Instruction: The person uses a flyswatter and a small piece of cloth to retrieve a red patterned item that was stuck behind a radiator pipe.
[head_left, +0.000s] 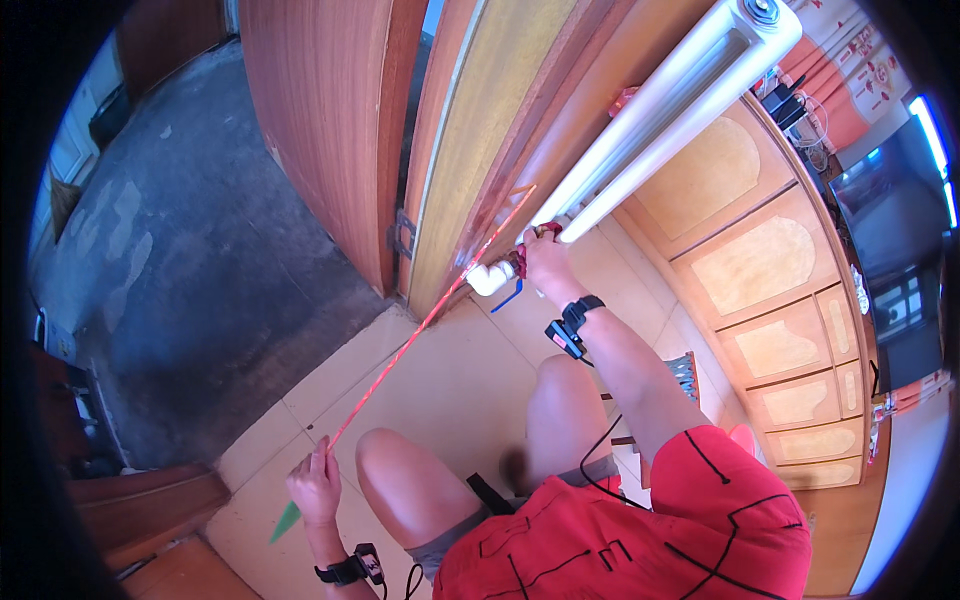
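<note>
My left hand (315, 484) grips a thin red-and-white patterned rod (405, 346) near its lower end. A pointed green piece (285, 521) sticks out below that fist. The rod slants up across the doorway corner, passing in front of a white pipe elbow (489, 280); its far end is by the wooden door frame. At the foot of a white radiator (645, 120), my right hand (547, 262) closes around a crumpled dark red cloth (553, 227) on the pipe fitting. Just beside it, a blue valve lever (508, 297) points down. My fingers hide most of the fitting.
A wooden door (330, 112) stands ajar on the left, beside a dark concrete floor (225, 247). Pale tiles (442, 375) lie under my bent knees. Along the right runs a wooden cabinet (772, 255) with a television (900, 262). Black cables hang from my wrist devices.
</note>
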